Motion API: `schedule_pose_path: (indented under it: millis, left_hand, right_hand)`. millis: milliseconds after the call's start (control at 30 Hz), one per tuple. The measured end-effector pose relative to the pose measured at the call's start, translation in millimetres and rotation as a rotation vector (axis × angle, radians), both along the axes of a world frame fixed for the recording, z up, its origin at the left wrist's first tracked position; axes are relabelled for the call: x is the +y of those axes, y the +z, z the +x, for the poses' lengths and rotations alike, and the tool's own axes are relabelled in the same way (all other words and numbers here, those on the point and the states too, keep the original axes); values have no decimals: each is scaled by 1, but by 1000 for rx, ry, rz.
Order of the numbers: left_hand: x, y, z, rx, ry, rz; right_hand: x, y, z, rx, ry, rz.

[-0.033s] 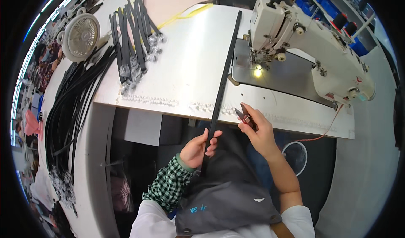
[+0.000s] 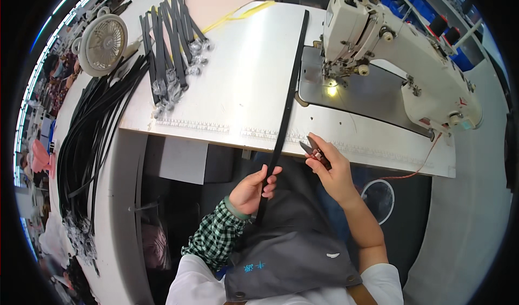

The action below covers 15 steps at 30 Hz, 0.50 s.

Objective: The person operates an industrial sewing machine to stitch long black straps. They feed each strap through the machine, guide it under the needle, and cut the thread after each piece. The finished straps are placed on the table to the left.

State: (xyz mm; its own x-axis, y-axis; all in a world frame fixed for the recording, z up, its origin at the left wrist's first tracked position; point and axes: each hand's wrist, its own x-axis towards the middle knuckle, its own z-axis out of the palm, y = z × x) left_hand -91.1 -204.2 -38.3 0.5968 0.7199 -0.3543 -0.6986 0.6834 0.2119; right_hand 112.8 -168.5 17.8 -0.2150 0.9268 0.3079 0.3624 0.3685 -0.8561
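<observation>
A long black strap [image 2: 286,110] is seen running from the top centre of the frame, beside the white sewing machine [image 2: 394,51], down across the pale table [image 2: 243,83] and over its near edge to the lower middle. Its lower end is pinched between thumb and fingers of the left hand [image 2: 251,191], just below the table edge, above a grey apron [image 2: 292,251]. A small pair of snips [image 2: 314,151] is gripped in the closed right hand [image 2: 332,170], with the tips pointed at the strap, close to it but apparently not touching, at the table edge.

Compared with the other picture, nothing is found to have shifted: strap, hands and snips are placed alike, so the work is judged to be unaltered, with the strap held taut-looking and uncut.

At the upper left, a bundle of finished straps with clear buckles [image 2: 173,51] is laid beside a small round fan [image 2: 102,44], and more black straps [image 2: 92,137] are draped over the left side.
</observation>
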Motion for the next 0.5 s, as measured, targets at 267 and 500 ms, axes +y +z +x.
schedule_pose_path:
  millis: [267,500]
  left_hand:
    - [-20,15,1,874,410,342]
    - [-20,13,10,972,470,467]
  right_hand:
    - [-23,-16,-21,-302,32,195]
    - [-19,-22,-27,-400,52,254]
